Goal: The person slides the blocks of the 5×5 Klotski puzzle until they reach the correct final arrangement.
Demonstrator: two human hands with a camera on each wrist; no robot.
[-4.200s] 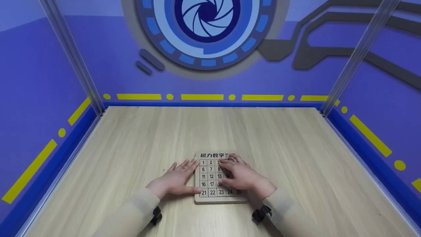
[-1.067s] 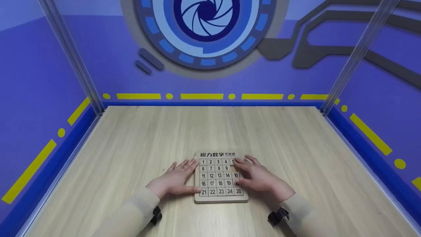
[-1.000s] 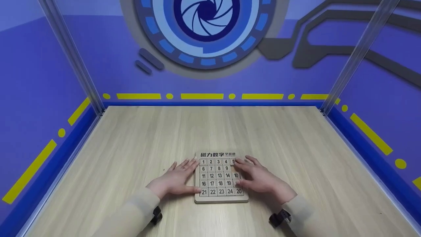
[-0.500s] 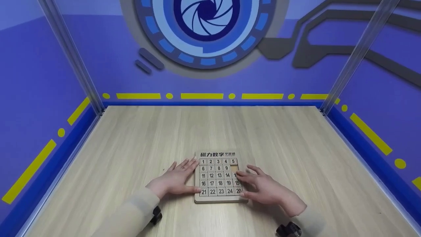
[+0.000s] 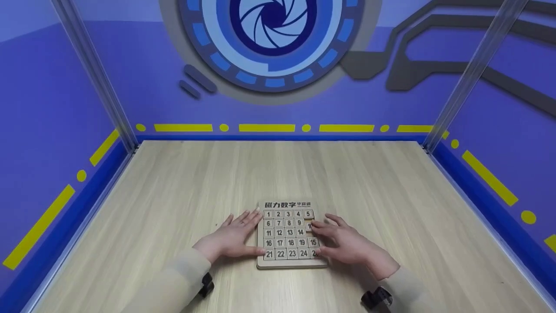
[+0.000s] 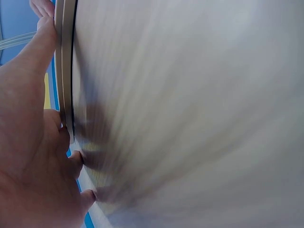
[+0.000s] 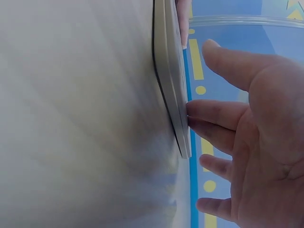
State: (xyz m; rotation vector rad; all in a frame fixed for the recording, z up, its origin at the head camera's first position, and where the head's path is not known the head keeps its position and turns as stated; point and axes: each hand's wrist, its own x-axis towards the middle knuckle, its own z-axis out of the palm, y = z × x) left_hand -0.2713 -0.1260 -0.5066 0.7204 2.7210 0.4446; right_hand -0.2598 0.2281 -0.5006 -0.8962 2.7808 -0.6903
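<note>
A wooden sliding number puzzle (image 5: pixel 292 263) lies flat on the table, its numbered tiles in rows below a printed Chinese title. My left hand (image 5: pixel 230 238) rests along its left side, fingers spread at the upper corner and thumb on the lower-left edge. In the left wrist view the thumb (image 6: pixel 35 47) lies against the board's rim. My right hand (image 5: pixel 347 239) reaches in from the right with extended fingers. Its fingertips touch the number 10 tile (image 5: pixel 309 226) in the right column, partly covering it. The right thumb is over the 20 tile (image 5: pixel 314 253), partly hiding it.
The pale wood table (image 5: pixel 278 174) spreads around the board. Blue printed panels (image 5: pixel 152 78) enclose it at the back and sides, with clear posts at the corners. A black strap (image 5: pixel 377 298) sits on the right wrist, another (image 5: pixel 206 285) on the left.
My right hand drew back from over the board to its right side, moved down, then slightly up. The 10 tile has slid up from the third row toward the second. The left hand stays put.
</note>
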